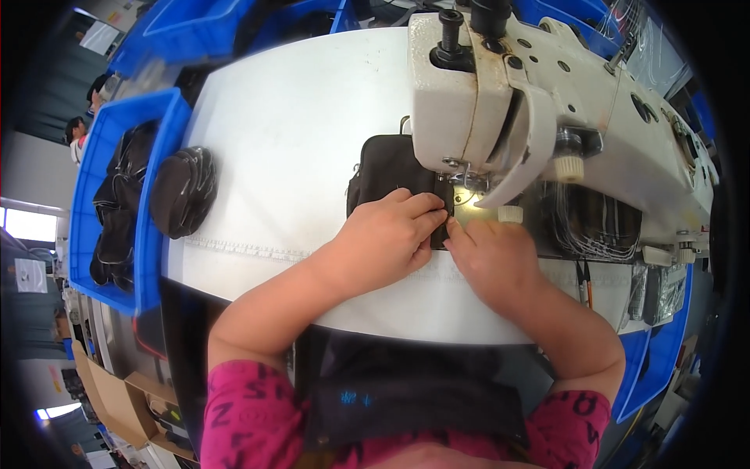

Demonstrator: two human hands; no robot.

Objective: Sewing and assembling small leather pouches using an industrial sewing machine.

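A dark fabric pouch (pixel 384 168) with rounded corners lies flat on the white sewing table (pixel 305 117), its right edge beside the needle area of a white industrial sewing machine (pixel 480 102). My left hand (pixel 391 232) rests over the pouch's near right corner, fingers bent and pressed together on its edge. Right beside it, my right hand (pixel 494 258) pinches the same edge, thumb and fingertips close to the left fingertips. A small lamp lights the metal plate just beyond my right fingers. My fingers hide the exact seam being gripped.
At the left stands a blue bin (pixel 176 129) of dark pieces, with a stack of dark rounded pieces (pixel 184 191) next to it. Dark pieces with loose white threads (pixel 595 219) lie under the machine arm. Thin pointed tools (pixel 584 285) lie near the right forearm.
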